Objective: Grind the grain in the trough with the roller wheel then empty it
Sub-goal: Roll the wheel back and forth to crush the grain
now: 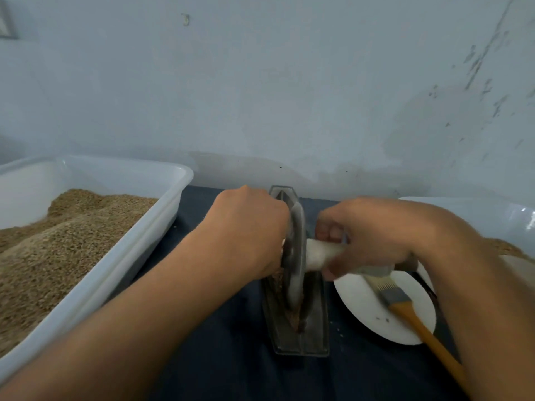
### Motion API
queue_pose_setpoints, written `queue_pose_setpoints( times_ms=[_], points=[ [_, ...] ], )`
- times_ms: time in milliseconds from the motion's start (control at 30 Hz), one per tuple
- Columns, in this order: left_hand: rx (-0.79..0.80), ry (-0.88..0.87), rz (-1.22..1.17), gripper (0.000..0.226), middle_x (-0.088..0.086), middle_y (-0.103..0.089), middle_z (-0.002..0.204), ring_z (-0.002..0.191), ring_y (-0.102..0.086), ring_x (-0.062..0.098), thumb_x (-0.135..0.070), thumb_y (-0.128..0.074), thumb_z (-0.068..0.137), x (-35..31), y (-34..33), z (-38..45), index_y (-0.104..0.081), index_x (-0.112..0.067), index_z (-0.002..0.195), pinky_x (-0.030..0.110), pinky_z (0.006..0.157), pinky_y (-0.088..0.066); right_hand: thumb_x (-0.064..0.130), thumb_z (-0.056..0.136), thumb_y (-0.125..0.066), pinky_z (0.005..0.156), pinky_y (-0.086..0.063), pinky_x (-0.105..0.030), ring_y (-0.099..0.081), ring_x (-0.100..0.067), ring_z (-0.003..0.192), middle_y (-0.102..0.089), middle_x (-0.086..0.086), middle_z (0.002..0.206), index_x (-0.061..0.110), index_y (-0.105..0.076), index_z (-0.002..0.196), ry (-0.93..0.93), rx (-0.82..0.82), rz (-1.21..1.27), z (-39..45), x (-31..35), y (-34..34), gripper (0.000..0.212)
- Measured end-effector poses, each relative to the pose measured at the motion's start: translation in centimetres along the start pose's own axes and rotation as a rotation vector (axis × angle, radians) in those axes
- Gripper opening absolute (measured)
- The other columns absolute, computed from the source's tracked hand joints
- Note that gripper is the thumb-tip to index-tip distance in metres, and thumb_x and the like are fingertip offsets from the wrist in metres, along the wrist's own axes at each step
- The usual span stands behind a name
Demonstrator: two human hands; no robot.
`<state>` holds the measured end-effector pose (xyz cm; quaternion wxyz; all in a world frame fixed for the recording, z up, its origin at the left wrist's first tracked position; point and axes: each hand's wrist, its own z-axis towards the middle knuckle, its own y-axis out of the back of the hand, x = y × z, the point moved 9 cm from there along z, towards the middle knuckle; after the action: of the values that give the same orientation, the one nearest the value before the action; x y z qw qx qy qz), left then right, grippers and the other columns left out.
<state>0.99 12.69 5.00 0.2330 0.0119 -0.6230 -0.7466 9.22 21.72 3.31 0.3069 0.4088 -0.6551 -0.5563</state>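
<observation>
A dark metal boat-shaped trough (314, 319) lies lengthwise on the dark cloth, with brown grain (293, 319) in its groove. A grey roller wheel (295, 256) stands upright in the groove, a white axle handle (321, 251) running through it. My left hand (252, 227) grips the handle's left end, which the hand hides. My right hand (373, 238) grips the right end, fingers curled round it. The wheel looks blurred.
A big white tub (121, 264) heaped with grain stands at the left. A white plate (362, 305) with a wooden-handled brush (411, 316) on it lies right of the trough. Another white tub (509, 215) holding grain sits at the far right. A blue-grey wall (289, 96) rises just behind.
</observation>
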Motion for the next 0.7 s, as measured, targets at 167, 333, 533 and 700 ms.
queue_pose_setpoints(
  times_ms=[167,333,533,700],
  points=[
    [0.077,-0.037,-0.049,0.042,-0.009,-0.045,0.065,0.059,-0.044,0.012,-0.051,-0.076,0.063,0.3,1.0,-1.4,-0.041,-0.027,0.064,0.028,0.057,-0.039,0.064,0.062,-0.080,0.050,-0.034,-0.020,-0.053,0.001,0.067,-0.057,0.020,0.084,0.042,-0.056,0.090,0.043,-0.018,-0.022,-1.4,1.2,0.9,0.043],
    [0.049,-0.015,-0.107,0.031,-0.008,-0.043,0.065,0.055,-0.037,0.009,-0.041,-0.067,0.076,0.7,-1.0,0.2,-0.042,-0.025,0.066,0.028,0.054,-0.032,0.067,0.068,-0.075,0.059,-0.043,-0.027,-0.054,0.001,0.077,-0.058,0.022,0.091,0.045,-0.057,0.097,0.021,-0.033,0.045,0.7,-0.3,-0.2,0.040],
    [-0.132,0.119,-0.181,0.013,-0.003,-0.060,0.086,0.079,-0.056,0.025,-0.029,-0.057,0.084,2.2,-4.7,3.8,-0.051,-0.030,0.097,0.035,0.062,-0.036,0.059,0.094,-0.049,0.066,-0.048,-0.035,-0.060,-0.019,0.084,-0.066,0.003,0.098,0.033,-0.059,0.107,-0.045,-0.333,0.055,5.3,-3.2,-1.2,0.030],
    [-0.275,0.102,-0.232,0.032,-0.004,-0.062,0.115,0.104,-0.060,0.020,-0.023,-0.057,0.093,2.9,-6.6,4.8,-0.049,-0.026,0.124,0.032,0.074,-0.047,0.054,0.102,-0.032,0.080,-0.050,-0.041,-0.061,-0.027,0.102,-0.064,-0.002,0.116,0.030,-0.053,0.131,-0.067,-0.550,0.005,6.3,-3.0,-1.2,0.043]
  ],
)
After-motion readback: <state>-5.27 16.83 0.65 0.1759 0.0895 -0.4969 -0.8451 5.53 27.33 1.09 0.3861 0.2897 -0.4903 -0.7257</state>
